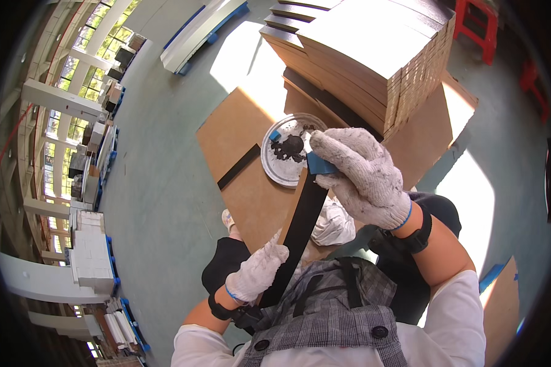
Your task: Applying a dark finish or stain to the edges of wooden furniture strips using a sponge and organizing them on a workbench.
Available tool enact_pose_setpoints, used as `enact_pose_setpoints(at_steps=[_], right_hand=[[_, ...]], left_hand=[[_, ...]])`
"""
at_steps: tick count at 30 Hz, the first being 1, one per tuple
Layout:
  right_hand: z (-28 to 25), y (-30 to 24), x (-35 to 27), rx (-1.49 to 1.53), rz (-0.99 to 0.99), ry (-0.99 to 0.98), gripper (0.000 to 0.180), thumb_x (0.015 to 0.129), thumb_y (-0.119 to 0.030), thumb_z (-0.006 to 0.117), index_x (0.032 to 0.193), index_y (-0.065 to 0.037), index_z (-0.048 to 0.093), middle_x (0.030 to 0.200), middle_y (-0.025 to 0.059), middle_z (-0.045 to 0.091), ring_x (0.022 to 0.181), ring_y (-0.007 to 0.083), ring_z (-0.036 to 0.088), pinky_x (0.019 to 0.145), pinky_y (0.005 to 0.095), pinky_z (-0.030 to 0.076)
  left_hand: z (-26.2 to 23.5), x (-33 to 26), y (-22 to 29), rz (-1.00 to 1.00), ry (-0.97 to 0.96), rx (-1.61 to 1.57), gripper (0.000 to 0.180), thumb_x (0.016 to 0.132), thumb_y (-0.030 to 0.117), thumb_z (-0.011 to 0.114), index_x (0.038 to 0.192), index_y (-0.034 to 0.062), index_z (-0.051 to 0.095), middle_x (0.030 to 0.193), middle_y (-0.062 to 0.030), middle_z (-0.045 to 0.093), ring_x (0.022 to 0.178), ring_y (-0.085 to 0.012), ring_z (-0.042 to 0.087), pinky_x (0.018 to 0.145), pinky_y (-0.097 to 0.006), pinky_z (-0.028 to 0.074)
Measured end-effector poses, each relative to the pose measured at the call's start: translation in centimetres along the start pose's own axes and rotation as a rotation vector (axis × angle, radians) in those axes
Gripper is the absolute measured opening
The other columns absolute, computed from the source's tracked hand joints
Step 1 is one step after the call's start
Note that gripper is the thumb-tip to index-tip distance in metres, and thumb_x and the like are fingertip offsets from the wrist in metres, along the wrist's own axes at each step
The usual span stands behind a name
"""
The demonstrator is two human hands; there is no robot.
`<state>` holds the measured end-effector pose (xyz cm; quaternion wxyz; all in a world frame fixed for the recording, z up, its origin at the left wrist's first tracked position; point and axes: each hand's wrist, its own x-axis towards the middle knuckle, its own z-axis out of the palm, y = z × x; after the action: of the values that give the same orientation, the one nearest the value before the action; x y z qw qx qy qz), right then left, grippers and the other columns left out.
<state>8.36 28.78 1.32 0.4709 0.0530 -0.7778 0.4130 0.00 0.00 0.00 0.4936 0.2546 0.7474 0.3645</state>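
Observation:
A long narrow board (299, 226) with a black face and a bare brown side slants up from my lap. My gloved left hand (258, 273) grips its near end. In my gloved right hand (367, 177) a small flat blue scraper (320, 163) is pinched, and it touches the board's far end. Just beyond, a round whitish plate (267, 164) lies on brown board sheets, with dark paste (288, 147) smeared in its middle. Another small blue piece (275, 135) rests in the plate. A crumpled white cloth (335, 225) lies beside the board, under my right hand.
A tall stack of brown boards (355, 61) stands ahead on brown sheets (239, 131). One black strip (239, 167) lies left of the plate. A red stool (480, 30) stands at the far right. Loaded pallets (95, 251) line the left wall.

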Motion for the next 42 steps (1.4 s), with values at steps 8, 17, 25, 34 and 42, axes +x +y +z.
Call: enact_pose_setpoints(at_steps=[8, 17, 25, 34, 42], right_hand=[[1.0, 2.4, -0.7, -0.079, 0.23, 0.22, 0.044, 0.078, -0.002, 0.064, 0.121, -0.004, 0.054, 0.105, 0.0164, 0.056, 0.095, 0.0311, 0.057, 0.082, 0.0373, 0.048], [-1.0, 4.6, 0.9, -0.089, 0.508, 0.337, 0.039, 0.083, -0.021, 0.063, 0.119, -0.008, 0.058, 0.11, 0.0149, 0.06, 0.104, 0.0269, 0.058, 0.09, 0.0355, 0.046], [-0.9, 4.5, 1.1, -0.004, 0.565, 0.348, 0.042, 0.081, -0.024, 0.066, 0.119, -0.008, 0.058, 0.106, 0.0144, 0.06, 0.1, 0.0266, 0.059, 0.09, 0.0357, 0.046], [-0.5, 4.2, 1.1, 0.119, 0.584, 0.378, 0.041, 0.081, -0.018, 0.067, 0.119, -0.006, 0.058, 0.107, 0.0126, 0.059, 0.1, 0.0237, 0.059, 0.087, 0.0335, 0.049], [-1.9, 2.9, 1.6, 0.101, 0.698, 0.302, 0.039, 0.087, -0.012, 0.061, 0.124, -0.002, 0.054, 0.119, 0.01, 0.058, 0.108, 0.0159, 0.055, 0.096, 0.0282, 0.042]], left_hand=[[1.4, 0.8, 3.0, 0.064, 0.099, -0.414, 0.051, 0.097, 0.045, 0.037, 0.12, 0.0015, 0.049, 0.106, -0.0134, 0.06, 0.087, -0.0207, 0.06, 0.08, -0.035, 0.052], [-2.6, 8.1, 8.2, 0.015, 0.247, -1.071, 0.054, 0.097, 0.046, 0.037, 0.112, -0.0041, 0.051, 0.095, -0.0169, 0.059, 0.076, -0.0264, 0.06, 0.072, -0.039, 0.055], [-3.9, 11.6, 7.6, 0.138, 0.228, -1.301, 0.057, 0.098, 0.046, 0.03, 0.117, -0.0059, 0.047, 0.104, -0.0213, 0.057, 0.089, -0.0335, 0.058, 0.083, -0.043, 0.052], [-3.5, 13.3, 7.8, 0.202, 0.349, -1.134, 0.054, 0.097, 0.049, 0.031, 0.11, 0.0009, 0.052, 0.094, -0.0172, 0.06, 0.084, -0.0307, 0.061, 0.082, -0.043, 0.054], [-0.9, 16.0, 9.4, 0.136, 0.426, -1.162, 0.038, 0.088, 0.036, 0.061, 0.113, 0.0077, 0.052, 0.103, -0.0074, 0.061, 0.088, -0.0217, 0.062, 0.078, -0.037, 0.055]])
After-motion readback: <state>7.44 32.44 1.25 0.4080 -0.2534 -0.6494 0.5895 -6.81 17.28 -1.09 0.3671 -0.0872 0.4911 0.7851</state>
